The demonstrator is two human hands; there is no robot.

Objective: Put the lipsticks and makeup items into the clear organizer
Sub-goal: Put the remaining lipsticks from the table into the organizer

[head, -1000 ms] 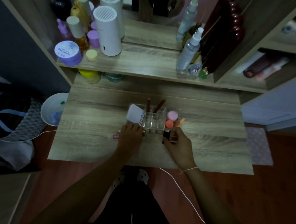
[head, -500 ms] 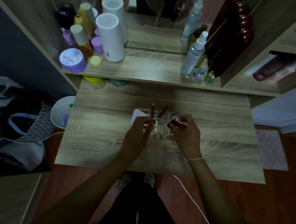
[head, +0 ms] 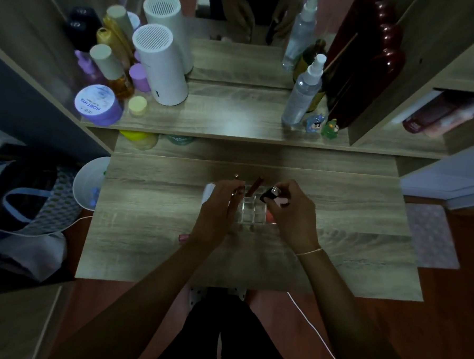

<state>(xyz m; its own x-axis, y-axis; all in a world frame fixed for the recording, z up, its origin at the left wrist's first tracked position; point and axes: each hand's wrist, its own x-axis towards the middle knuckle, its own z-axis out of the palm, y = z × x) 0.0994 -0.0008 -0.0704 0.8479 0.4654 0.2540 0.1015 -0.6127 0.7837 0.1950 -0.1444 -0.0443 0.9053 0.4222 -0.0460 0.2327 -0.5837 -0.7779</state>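
Note:
The clear organizer (head: 252, 214) stands in the middle of the wooden desk (head: 338, 212), partly covered by both hands. A brown lipstick (head: 255, 185) leans upright in a back slot. My left hand (head: 220, 206) is over the organizer's left side, pinching a thin rose-gold tube (head: 236, 183) upright. My right hand (head: 292, 209) hovers over the right side, gripping a small black makeup item (head: 269, 194) with a pale top. A white tube (head: 209, 191) peeks out behind the left hand. One pink lipstick (head: 184, 237) lies on the desk by my left wrist.
A raised shelf (head: 219, 120) behind holds a white cylinder (head: 161, 65), jars and bottles at left, a spray bottle (head: 303, 92) and small figurines at right. A white bin (head: 88, 182) and a bag (head: 29, 196) sit left of the desk. A white cable (head: 313, 326) trails on the floor.
Both hands rose from the desk's front to over the organizer. The left hand brought a thin tube up to the left slots; the right hand lifted the black item over the right side.

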